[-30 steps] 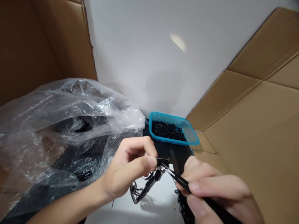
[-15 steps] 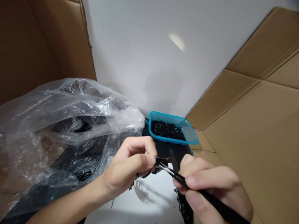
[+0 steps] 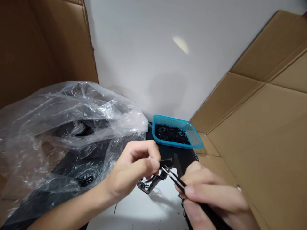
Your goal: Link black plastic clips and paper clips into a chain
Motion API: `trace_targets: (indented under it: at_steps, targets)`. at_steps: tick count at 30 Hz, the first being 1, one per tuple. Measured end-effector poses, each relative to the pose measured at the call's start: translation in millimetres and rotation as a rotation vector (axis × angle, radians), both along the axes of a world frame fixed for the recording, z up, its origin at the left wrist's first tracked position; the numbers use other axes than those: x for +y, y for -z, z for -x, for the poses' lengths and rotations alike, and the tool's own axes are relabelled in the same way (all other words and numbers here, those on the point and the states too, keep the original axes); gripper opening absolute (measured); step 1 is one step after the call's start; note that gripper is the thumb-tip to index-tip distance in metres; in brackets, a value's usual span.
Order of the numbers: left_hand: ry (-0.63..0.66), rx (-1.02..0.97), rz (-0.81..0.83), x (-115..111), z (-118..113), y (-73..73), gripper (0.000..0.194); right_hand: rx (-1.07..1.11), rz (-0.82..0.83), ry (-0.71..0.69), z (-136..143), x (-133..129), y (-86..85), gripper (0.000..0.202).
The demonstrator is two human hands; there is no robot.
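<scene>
My left hand (image 3: 137, 166) pinches a small black plastic piece (image 3: 166, 163) between thumb and curled fingers. Beneath it hangs a black frame-like part (image 3: 150, 185) with thin strands inside; whether the two are joined I cannot tell. My right hand (image 3: 213, 195) is closed on a pair of tweezers (image 3: 177, 181) with black arms and bare metal tips. The tips are slightly parted and lie close to the lower edge of the black piece. A dark, flat, blade-like shape (image 3: 177, 164) rises beside my right fingers; what bears it is hidden.
A blue plastic basket (image 3: 198, 140) holding many black scraps (image 3: 171, 134) stands behind my hands. Crumpled clear plastic (image 3: 115, 111) spreads on the left, with black pieces (image 3: 85, 180) by it. Below lies a white sheet (image 3: 134, 214) with black specks. Cardboard walls (image 3: 271, 127) flank the space.
The tweezers and my right hand have shifted slightly down and left, and the tips have parted a little. The black part under my left hand has turned, so its frame shows more.
</scene>
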State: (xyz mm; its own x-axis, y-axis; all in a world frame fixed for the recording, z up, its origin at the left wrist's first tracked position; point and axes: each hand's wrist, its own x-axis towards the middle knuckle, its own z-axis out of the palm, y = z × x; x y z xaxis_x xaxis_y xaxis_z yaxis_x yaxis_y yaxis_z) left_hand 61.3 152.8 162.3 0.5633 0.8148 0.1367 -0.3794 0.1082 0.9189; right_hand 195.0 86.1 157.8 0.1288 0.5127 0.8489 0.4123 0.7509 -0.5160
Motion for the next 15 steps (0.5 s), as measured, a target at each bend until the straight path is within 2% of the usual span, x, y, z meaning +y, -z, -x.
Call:
trace_targets:
  at_steps: [6,8,11,15]
  targets:
    - [0.065,-0.005,0.063,3,0,-3.9,0.02,-0.033,-0.028,0.0,-2,1,0.8,0.028]
    - [0.095,-0.028,0.089,4,1,-4.5,0.019,0.001,-0.017,-0.045,-4,3,0.3,0.027]
    - [0.126,-0.046,0.11,4,1,-3.2,0.018,0.129,0.02,-0.208,-7,8,0.3,0.019]
    - [0.166,-0.067,0.156,4,-4,2.2,0.018,0.352,0.19,-0.55,-9,17,4.1,0.007]
